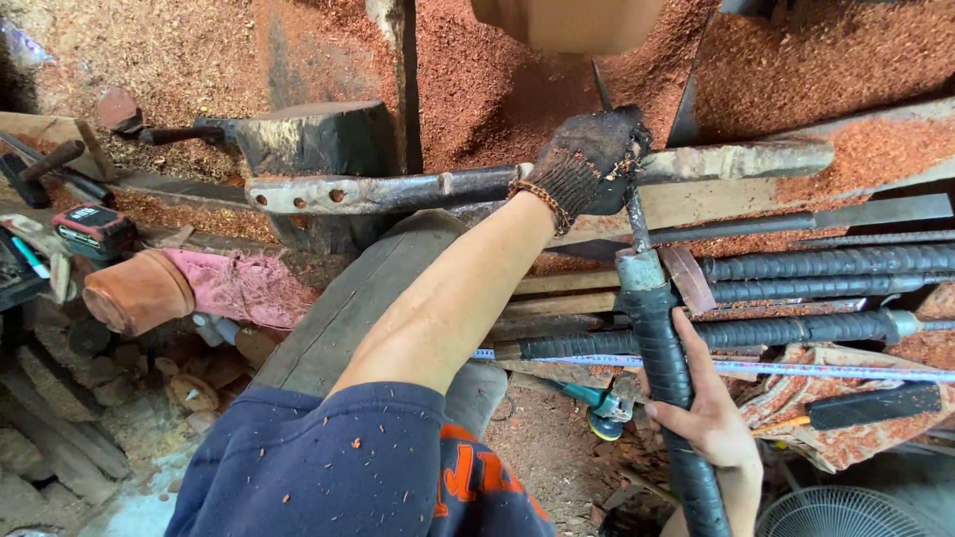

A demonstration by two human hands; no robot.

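My left hand point(592, 159), in a dirty dark knit glove, grips the thin steel shaft of a long turning tool point(637, 224) where it rests on the metal tool rest bar point(398, 189). My bare right hand point(708, 413) wraps the tool's thick black-taped handle point(662, 348) lower down. The tool points up toward a pale wooden workpiece point(567, 22) at the top edge.
Several similar long black-handled tools point(826, 267) lie on the right, over a measuring tape point(796, 370). Red sawdust point(477, 80) covers the bench. A tape measure case point(92, 229), a turned wooden piece point(134, 293) with pink cloth, and a fan point(846, 512) are nearby.
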